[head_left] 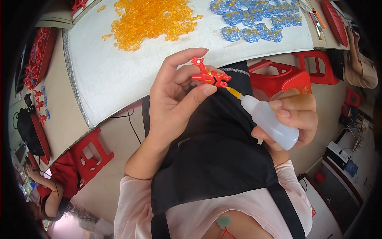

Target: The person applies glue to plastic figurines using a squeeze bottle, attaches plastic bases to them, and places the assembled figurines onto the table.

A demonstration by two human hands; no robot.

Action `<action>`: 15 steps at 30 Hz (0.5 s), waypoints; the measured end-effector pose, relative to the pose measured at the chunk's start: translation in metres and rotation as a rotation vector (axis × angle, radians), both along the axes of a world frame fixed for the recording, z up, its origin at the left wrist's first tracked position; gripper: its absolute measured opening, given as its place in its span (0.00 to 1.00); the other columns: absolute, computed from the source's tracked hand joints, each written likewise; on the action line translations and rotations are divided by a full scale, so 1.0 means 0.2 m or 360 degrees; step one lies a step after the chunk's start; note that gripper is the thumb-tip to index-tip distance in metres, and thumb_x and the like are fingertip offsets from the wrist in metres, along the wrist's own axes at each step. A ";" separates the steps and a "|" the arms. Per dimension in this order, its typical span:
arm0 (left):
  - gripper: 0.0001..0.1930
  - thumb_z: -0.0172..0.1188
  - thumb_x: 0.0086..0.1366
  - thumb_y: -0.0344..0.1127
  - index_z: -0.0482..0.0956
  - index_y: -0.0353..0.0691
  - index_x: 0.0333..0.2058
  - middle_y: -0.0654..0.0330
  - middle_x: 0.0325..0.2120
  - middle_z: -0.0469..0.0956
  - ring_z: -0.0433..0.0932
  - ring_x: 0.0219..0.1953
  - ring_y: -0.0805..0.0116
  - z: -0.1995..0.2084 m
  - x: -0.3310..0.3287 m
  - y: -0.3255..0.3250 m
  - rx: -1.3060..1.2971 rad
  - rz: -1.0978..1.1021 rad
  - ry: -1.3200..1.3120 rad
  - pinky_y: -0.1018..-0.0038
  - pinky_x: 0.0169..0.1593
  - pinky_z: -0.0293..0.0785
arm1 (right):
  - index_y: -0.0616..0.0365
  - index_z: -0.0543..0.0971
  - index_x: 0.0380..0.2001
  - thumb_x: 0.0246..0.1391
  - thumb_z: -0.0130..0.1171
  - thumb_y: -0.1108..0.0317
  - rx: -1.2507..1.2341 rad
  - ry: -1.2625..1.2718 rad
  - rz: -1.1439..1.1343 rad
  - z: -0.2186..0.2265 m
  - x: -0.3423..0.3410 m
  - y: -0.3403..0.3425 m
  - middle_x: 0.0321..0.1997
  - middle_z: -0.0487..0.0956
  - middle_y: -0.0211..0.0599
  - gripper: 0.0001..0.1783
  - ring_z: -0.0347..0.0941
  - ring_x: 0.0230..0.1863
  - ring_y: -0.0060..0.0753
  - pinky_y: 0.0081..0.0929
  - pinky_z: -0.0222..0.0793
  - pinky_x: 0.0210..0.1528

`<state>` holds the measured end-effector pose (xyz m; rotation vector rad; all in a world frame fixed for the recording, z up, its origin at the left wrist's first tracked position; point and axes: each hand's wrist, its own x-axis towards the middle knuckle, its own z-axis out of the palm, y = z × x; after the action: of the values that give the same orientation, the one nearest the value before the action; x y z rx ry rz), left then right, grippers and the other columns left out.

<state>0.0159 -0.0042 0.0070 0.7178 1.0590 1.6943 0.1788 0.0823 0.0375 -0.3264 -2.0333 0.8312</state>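
Between the thumb and fingers of my left hand [175, 95] is a small red toy figure [211, 77] with yellow and black details and a white spot near its top. My right hand [296, 117] grips a translucent white squeeze bottle [270, 121], tilted so its yellow nozzle tip [234, 93] points up and left. The tip is at or very close to the toy's lower right end; I cannot tell whether they touch. Both hands are above my black apron, just off the table's near edge.
On the white-covered table [91, 71] lie a heap of orange transparent pieces [153, 22] and rows of blue transparent pieces [254, 20]. Brushes and a cutter [318, 20] sit at the right. Red stools [278, 77] stand beyond; co-workers sit at left [55, 187] and right [360, 63].
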 end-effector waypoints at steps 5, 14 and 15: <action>0.24 0.54 0.53 0.21 0.58 0.33 0.49 0.53 0.34 0.74 0.73 0.37 0.71 0.00 0.00 0.00 -0.0059 -0.0015 -0.0123 0.79 0.43 0.67 | 0.55 0.68 0.30 0.30 0.70 0.60 -0.0149 0.0215 -0.0054 -0.01 0.00 0.00 0.28 0.68 0.34 0.24 0.64 0.19 0.24 0.17 0.63 0.21; 0.26 0.55 0.53 0.25 0.57 0.31 0.50 0.51 0.34 0.74 0.74 0.37 0.66 0.03 0.00 0.00 -0.0198 -0.0064 -0.0285 0.74 0.41 0.72 | 0.55 0.69 0.31 0.32 0.69 0.60 -0.0036 0.0161 -0.0102 -0.03 0.01 0.00 0.28 0.67 0.34 0.24 0.65 0.19 0.25 0.18 0.64 0.19; 0.26 0.55 0.53 0.25 0.57 0.31 0.50 0.51 0.34 0.74 0.74 0.37 0.66 0.03 0.00 0.00 -0.0199 -0.0060 -0.0299 0.74 0.41 0.72 | 0.55 0.69 0.31 0.32 0.69 0.60 -0.0040 0.0162 -0.0102 -0.03 0.01 0.00 0.28 0.67 0.34 0.24 0.65 0.19 0.25 0.18 0.64 0.19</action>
<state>0.0159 -0.0044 0.0124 0.4857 1.0030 1.6135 0.1808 0.0815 0.0310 -0.3542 -1.9096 0.8181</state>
